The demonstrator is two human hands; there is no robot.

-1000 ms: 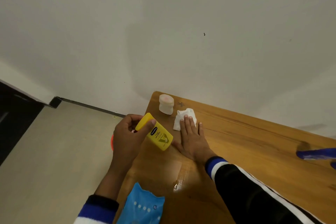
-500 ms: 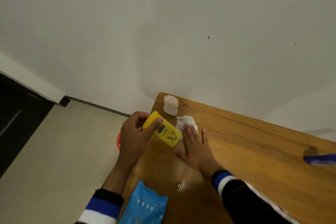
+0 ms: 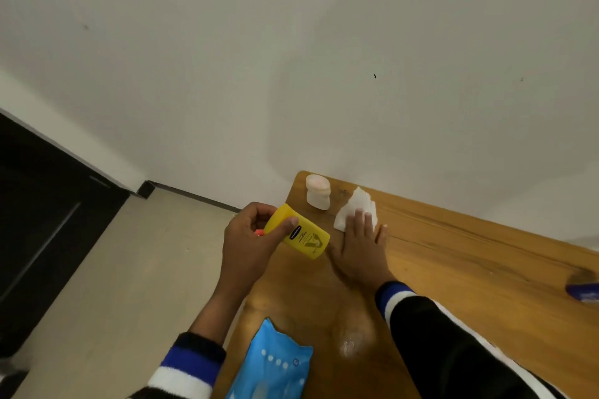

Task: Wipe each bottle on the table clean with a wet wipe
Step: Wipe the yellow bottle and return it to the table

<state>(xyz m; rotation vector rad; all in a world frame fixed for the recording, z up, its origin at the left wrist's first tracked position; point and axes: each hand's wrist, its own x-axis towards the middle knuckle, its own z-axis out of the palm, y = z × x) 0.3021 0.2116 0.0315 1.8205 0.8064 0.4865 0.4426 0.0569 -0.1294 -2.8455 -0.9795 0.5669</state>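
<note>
While the left hand point(image 3: 249, 243) holds the yellow bottle point(image 3: 299, 232) by its cap end, long axis slanting down toward the bench point(image 3: 453, 269), the wet wipe point(image 3: 355, 209) lies just right of it. The right hand point(image 3: 361, 249), its grip wide and flat, fingertips resting on the wipe, is nearer.

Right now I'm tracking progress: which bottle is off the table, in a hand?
The yellow bottle: the left hand grips it by its cap end, tilted in the air. The pale capped bottle stands untouched at the table's far corner.
</note>
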